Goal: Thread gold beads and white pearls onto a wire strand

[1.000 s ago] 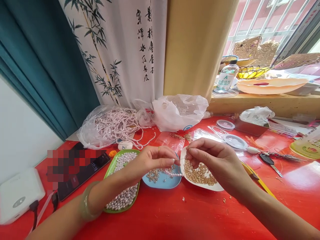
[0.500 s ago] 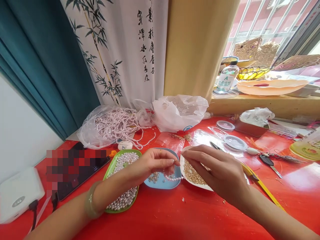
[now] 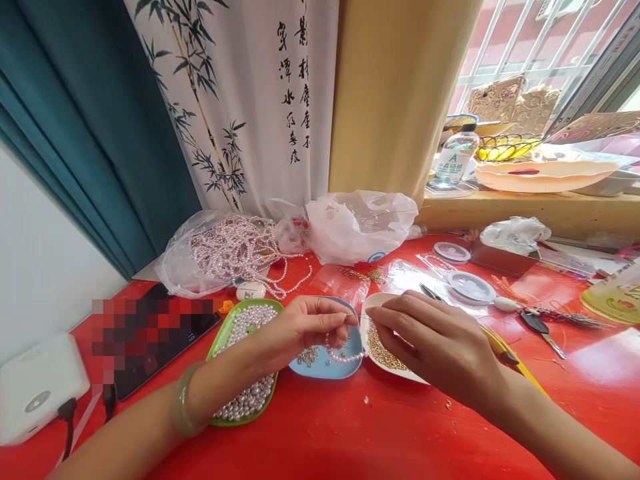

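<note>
My left hand (image 3: 325, 327), with a green bangle on its wrist, is closed in a pinch over the blue tray (image 3: 305, 373). From its fingertips hangs a short strand of pale pink pearl beads (image 3: 345, 359), curving down over the tray. Thumb and fingers of my right hand (image 3: 425, 333) are pinched together above the white tray of small gold beads (image 3: 383, 350). A thin thread or wire (image 3: 362, 317) runs between the fingertips of both hands; which of the two it is, I cannot tell. My right hand covers part of the white tray.
Left of the blue tray stands a green tray (image 3: 215, 359) of pearl beads. Behind lie a bag of pearl strands (image 3: 230, 250) and a white plastic bag (image 3: 335, 233). A yellow cutter knife (image 3: 525, 373), round lids (image 3: 470, 287) and a key (image 3: 537, 323) lie to the right.
My right hand has moved slightly right and down, away from the left fingertips. The thin line between the two hands shows more plainly, and the bead strand still hangs from my left hand.
</note>
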Demonstrator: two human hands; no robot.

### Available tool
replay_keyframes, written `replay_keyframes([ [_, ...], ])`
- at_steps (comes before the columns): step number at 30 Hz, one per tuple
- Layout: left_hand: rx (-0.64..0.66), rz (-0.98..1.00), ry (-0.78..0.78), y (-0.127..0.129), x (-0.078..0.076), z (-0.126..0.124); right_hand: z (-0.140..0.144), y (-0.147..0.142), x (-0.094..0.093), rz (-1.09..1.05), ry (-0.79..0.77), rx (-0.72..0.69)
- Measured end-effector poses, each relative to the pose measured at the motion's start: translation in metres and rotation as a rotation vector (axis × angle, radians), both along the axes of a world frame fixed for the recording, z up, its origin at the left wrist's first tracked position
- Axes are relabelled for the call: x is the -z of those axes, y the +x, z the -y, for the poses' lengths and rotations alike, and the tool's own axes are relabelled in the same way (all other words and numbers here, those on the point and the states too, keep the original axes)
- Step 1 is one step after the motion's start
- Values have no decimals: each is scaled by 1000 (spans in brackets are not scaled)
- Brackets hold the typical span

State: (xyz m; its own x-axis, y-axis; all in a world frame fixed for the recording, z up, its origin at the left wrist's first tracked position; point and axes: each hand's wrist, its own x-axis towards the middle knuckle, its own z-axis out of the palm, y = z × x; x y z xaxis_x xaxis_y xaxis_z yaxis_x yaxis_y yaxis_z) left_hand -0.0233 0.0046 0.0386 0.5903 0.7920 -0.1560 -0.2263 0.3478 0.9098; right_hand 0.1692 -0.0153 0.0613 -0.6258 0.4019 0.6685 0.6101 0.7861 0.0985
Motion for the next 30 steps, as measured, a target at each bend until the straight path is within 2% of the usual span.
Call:
replay_keyframes([
  [13,17,-28,49,0,1,-1,1,-1,4,-10,32,2],
  [23,-29,-135,249,0,0,1,3,0,1,36,12,4],
  [30,-68,-200,284,1,-3,2,5,0,0,81,14,-3],
])
